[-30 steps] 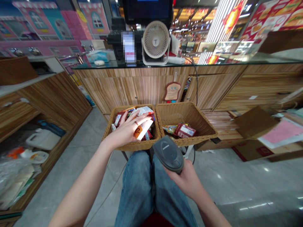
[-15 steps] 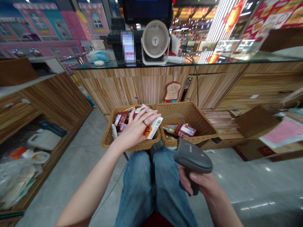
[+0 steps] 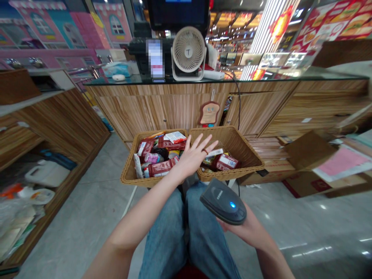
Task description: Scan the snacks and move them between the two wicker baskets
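Observation:
My left hand (image 3: 193,157) reaches over the near left corner of the right wicker basket (image 3: 250,147), palm down. Its fingers extend over a small white box (image 3: 215,152), gripped from above; the thumb is hidden beneath. Only the box's narrow white side shows. Below it in that basket lie a dark red packet (image 3: 226,162) and some shiny wrapped items. Held in my right hand (image 3: 241,228) is a dark grey barcode scanner (image 3: 222,201) with a blue light lit on top. The left wicker basket (image 3: 124,176) contains several red packets (image 3: 162,167) and other packaged goods.
Behind the baskets rises a wood-grain counter (image 3: 139,108) with a fan (image 3: 188,50), a phone (image 3: 155,58) and a monitor (image 3: 178,13). Opened cardboard boxes (image 3: 305,155) stand at the right. Shelves with a white jug (image 3: 46,170) are at the left.
My left hand has carried the white box from the left basket rightward to the right one. The scanner has shifted slightly left and turned, and its blue light now shows.

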### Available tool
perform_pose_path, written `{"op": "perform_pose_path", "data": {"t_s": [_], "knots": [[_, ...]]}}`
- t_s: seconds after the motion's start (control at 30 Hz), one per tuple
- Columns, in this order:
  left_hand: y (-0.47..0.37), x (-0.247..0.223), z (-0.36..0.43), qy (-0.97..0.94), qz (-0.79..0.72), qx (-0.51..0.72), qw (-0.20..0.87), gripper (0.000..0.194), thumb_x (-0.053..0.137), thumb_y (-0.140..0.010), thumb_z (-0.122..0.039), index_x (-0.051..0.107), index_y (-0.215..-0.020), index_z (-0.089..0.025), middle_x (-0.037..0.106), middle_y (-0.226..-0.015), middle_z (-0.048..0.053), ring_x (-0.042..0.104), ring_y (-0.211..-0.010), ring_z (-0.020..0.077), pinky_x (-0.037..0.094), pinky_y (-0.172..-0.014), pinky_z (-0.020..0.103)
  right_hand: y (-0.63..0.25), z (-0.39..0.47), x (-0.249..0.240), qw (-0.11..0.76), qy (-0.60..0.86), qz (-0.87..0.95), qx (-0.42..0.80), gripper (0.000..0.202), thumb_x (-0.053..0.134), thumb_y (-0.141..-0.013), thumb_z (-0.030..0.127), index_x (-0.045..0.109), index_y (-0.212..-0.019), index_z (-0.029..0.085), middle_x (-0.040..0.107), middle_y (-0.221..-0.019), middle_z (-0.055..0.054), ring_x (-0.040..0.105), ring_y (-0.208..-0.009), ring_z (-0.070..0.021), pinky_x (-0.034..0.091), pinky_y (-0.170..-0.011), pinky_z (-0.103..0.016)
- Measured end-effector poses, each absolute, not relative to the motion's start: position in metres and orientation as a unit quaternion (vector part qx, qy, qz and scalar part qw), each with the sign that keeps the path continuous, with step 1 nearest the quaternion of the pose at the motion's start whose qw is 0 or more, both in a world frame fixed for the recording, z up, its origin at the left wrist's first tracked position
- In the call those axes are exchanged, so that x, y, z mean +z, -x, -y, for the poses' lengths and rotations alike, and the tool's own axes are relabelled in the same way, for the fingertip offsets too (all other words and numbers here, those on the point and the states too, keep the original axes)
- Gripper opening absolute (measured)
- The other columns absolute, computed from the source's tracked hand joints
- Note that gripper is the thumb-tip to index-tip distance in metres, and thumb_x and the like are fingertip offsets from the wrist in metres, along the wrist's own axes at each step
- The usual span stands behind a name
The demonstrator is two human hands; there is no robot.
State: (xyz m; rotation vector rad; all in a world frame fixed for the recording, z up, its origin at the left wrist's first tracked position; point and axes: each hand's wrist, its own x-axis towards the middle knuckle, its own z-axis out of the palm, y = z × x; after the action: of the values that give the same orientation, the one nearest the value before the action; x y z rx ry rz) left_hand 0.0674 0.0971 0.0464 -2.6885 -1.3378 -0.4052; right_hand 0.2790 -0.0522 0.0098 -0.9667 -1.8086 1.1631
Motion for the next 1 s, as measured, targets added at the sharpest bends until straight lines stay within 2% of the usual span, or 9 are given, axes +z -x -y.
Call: {"op": "perform_pose_path", "data": {"t_s": [0.07,0.17,0.27,0.4,0.53,0.63,0.73,0.83,1.0], "knots": [[-0.050,0.041,-0.097,0.868,0.475,-0.138,0.040,0.084,0.052,-0.095,-0.012,0.017,-0.169,-0.032,0.017,-0.178,0.006,0.012,-0.165,0.0333,0.007,-0.130,0.068,-0.277,0.051,0.012,0.385,0.373,0.709,0.458,0.017,0.072,-0.091,0.033,0.068,-0.080,0.021,0.067,-0.062,-0.001,0.059,-0.052,-0.0163,0.053,-0.050,-0.024],[-0.020,0.036,-0.105,0.807,0.566,-0.164,0.038,0.082,0.062,-0.098,-0.034,0.023,-0.168,-0.023,0.024,-0.175,0.016,0.018,-0.163,0.0364,0.008,-0.129,0.066,-0.271,0.050,0.015,0.387,0.373,0.703,0.465,0.020,0.069,-0.094,0.032,0.065,-0.077,0.022,0.063,-0.057,0.001,0.058,-0.050,-0.0165,0.052,-0.051,-0.025],[0.008,0.033,-0.124,0.728,0.658,-0.188,0.045,0.080,0.056,-0.099,-0.053,0.029,-0.166,-0.018,0.031,-0.171,0.021,0.020,-0.162,0.0396,0.009,-0.128,0.068,-0.264,0.051,0.017,0.387,0.370,0.704,0.466,0.024,0.069,-0.093,0.032,0.062,-0.073,0.022,0.062,-0.055,0.001,0.058,-0.050,-0.0164,0.051,-0.051,-0.025],[0.029,0.029,-0.150,0.692,0.702,-0.168,0.025,0.088,0.051,-0.097,-0.069,0.030,-0.166,-0.017,0.034,-0.170,0.022,0.018,-0.162,0.0415,0.006,-0.126,0.072,-0.259,0.053,0.012,0.396,0.378,0.700,0.459,0.017,0.072,-0.090,0.031,0.064,-0.078,0.021,0.063,-0.056,0.002,0.059,-0.049,-0.0162,0.051,-0.049,-0.024],[0.033,0.030,-0.164,0.705,0.693,-0.150,-0.002,0.087,0.057,-0.096,-0.063,0.029,-0.166,-0.019,0.049,-0.160,0.022,0.027,-0.158,0.0420,0.003,-0.125,0.074,-0.258,0.054,0.009,0.407,0.377,0.694,0.460,0.011,0.072,-0.090,0.029,0.066,-0.085,0.021,0.062,-0.056,0.003,0.058,-0.049,-0.0155,0.052,-0.050,-0.024],[0.032,0.034,-0.167,0.700,0.698,-0.149,-0.005,0.089,0.066,-0.093,-0.054,0.029,-0.166,-0.020,0.055,-0.155,0.024,0.037,-0.153,0.0424,0.005,-0.124,0.075,-0.256,0.053,0.013,0.400,0.380,0.690,0.469,0.015,0.071,-0.091,0.028,0.064,-0.080,0.022,0.061,-0.055,0.004,0.057,-0.048,-0.0152,0.052,-0.051,-0.024],[0.033,0.039,-0.165,0.686,0.714,-0.138,-0.020,0.096,0.071,-0.087,-0.062,0.033,-0.164,-0.019,0.053,-0.154,0.026,0.039,-0.151,0.0444,0.011,-0.123,0.073,-0.254,0.052,0.016,0.393,0.381,0.696,0.465,0.024,0.068,-0.092,0.029,0.060,-0.071,0.022,0.060,-0.054,0.003,0.056,-0.049,-0.0153,0.050,-0.051,-0.024],[0.036,0.043,-0.158,0.693,0.708,-0.129,-0.029,0.101,0.075,-0.082,-0.067,0.035,-0.162,-0.020,0.053,-0.153,0.026,0.042,-0.148,0.0448,0.019,-0.122,0.069,-0.253,0.052,0.015,0.387,0.385,0.697,0.465,0.026,0.066,-0.094,0.030,0.059,-0.070,0.022,0.060,-0.055,0.002,0.056,-0.050,-0.0156,0.048,-0.053,-0.025],[0.038,0.041,-0.134,0.708,0.695,-0.124,-0.015,0.108,0.082,-0.079,-0.057,0.028,-0.166,-0.022,0.056,-0.151,0.025,0.046,-0.142,0.0469,0.033,-0.113,0.062,-0.251,0.052,0.011,0.383,0.393,0.688,0.474,0.023,0.064,-0.094,0.031,0.059,-0.074,0.022,0.061,-0.056,0.001,0.057,-0.051,-0.0160,0.049,-0.054,-0.026]]}}
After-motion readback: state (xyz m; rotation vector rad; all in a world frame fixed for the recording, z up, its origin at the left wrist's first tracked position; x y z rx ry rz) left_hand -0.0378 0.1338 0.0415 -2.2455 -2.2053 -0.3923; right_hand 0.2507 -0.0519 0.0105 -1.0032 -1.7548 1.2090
